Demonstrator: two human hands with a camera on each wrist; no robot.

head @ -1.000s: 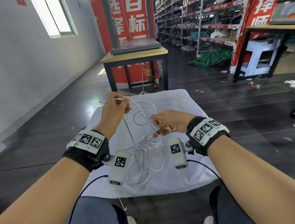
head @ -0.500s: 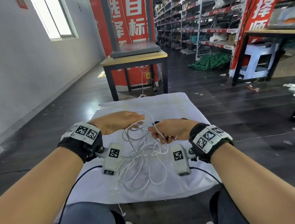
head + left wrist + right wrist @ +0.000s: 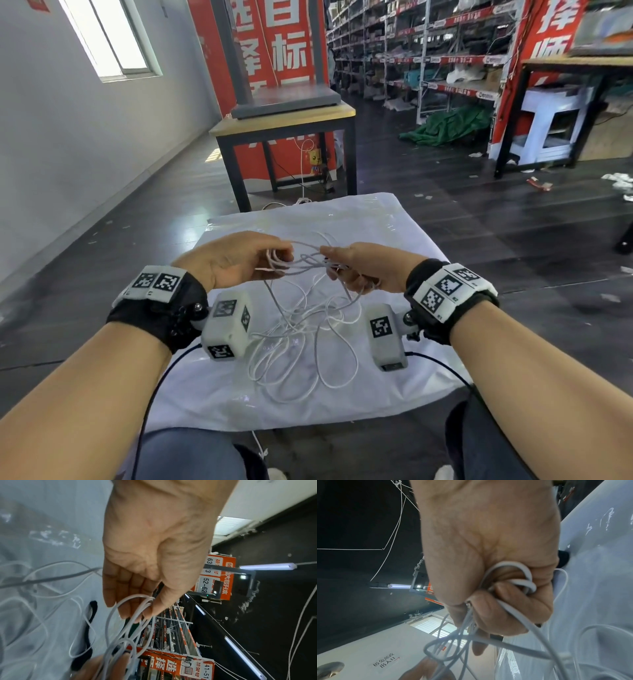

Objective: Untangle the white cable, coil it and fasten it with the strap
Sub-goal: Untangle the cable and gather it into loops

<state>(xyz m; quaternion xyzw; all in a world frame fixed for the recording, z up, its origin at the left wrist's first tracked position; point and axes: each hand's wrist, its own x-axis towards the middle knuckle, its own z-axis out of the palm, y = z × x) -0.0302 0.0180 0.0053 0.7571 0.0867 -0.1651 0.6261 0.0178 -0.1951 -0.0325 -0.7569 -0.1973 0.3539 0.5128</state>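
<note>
The thin white cable hangs in a loose tangle from both hands down onto a white sheet on the floor. My left hand pinches several strands between thumb and fingers. My right hand is curled round a bunch of strands, close to the left hand. A black strap lies on the sheet under the hands; it is hidden in the head view.
A dark-framed table with a grey slab on it stands just beyond the sheet. Warehouse shelves and a green tarp lie farther back right. A grey wall runs along the left. My knees are at the sheet's near edge.
My left hand has dropped from a raised position down and toward the right hand. The two hands now sit close together, and the cable tangle hangs lower over the sheet.
</note>
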